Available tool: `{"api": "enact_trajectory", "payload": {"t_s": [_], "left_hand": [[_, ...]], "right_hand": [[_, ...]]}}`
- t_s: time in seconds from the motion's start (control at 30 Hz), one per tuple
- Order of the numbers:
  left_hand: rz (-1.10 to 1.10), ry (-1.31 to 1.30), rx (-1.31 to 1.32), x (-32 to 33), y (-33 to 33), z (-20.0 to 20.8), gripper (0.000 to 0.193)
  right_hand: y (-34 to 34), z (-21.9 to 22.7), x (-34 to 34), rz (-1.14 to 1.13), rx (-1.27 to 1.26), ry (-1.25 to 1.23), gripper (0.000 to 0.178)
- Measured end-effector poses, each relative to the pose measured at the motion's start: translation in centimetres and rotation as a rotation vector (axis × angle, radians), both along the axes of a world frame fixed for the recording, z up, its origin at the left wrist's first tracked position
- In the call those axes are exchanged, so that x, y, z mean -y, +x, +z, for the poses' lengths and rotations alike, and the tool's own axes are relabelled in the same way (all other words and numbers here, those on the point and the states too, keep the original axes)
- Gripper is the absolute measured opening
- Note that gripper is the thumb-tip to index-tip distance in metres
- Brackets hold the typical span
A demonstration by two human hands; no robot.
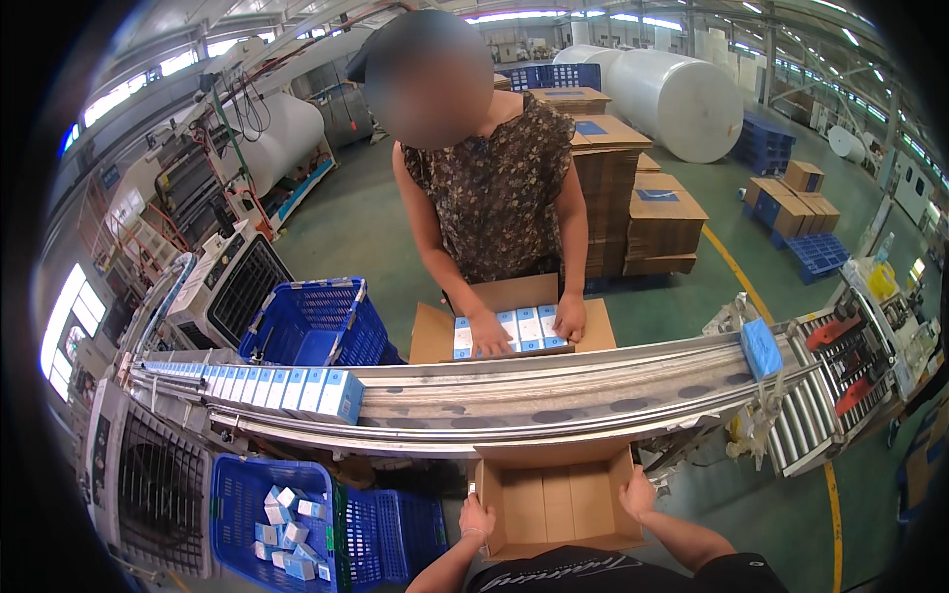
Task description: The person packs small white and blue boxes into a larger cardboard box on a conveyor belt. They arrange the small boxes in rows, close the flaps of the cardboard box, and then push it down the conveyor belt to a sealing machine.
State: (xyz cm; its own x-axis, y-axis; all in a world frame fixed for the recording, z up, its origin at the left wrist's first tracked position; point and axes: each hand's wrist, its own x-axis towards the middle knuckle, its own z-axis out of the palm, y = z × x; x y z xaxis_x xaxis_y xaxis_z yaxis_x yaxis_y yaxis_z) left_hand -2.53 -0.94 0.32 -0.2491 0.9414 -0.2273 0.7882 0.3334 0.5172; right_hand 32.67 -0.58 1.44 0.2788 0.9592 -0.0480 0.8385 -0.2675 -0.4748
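**Open brown cardboard box (pixel 539 499) held at both sides, lower centre of frame**

Left hand (pixel 476 518) was on the box's left side, fingers closed on the wall edge. Right hand (pixel 638 492) was on the opposite side, fingers gripping that edge; how far they wrapped behind the wall, couldn't tell. Box sat mouth up, just below the near edge of a long grey metal-framed conveyor (pixel 554 403) crossing mid-frame.

On the conveyor: tight row of small white-and-blue cartons (pixel 311 392) at the left, blue plastic-wrapped pack (pixel 761 349) near the right end. Beyond that end, a steel roller section (pixel 798 433) with red parts.

Across the line, upper centre: co-worker in a dark floral sleeveless top (pixel 504 208), both arms down at a second brown cardboard box (pixel 431 331) holding upright white-and-blue cartons (pixel 529 326).

Lower left: blue plastic basket (pixel 225 514) with loose white-and-blue cartons (pixel 287 532) lying at mixed angles. Another blue plastic basket (pixel 346 341) stood behind the conveyor, left of the co-worker's box. Stacked flat brown cardboard (pixel 605 203) filled the area behind the co-worker.
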Motion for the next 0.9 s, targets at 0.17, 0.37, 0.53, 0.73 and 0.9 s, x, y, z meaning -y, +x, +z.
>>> {"api": "enact_trajectory", "payload": {"t_s": [0.17,0.37,0.53,0.73,0.9], "left_hand": [[0.013,-0.012,0.016,0.1,0.2,-0.1,0.048],[0.015,-0.034,-0.004,0.2,0.5,0.5,0.048],[0.016,-0.029,-0.001,0.1,0.3,-0.5,0.048],[0.030,-0.032,0.026,0.5,0.1,0.3,0.049],[0.010,-0.047,0.031,-0.4,0.6,-0.1,0.051]], "right_hand": [[0.0,0.5,0.0,0.013,-0.005,-0.068,0.039],[0.6,1.7,0.0,0.128,0.037,-0.165,0.042],[3.5,4.8,-3.2,0.613,0.284,-0.525,0.055],[-1.9,16.5,-9.3,0.951,-0.304,-0.261,0.039],[-7.5,16.1,-14.4,0.524,-0.495,0.451,0.028]]}}
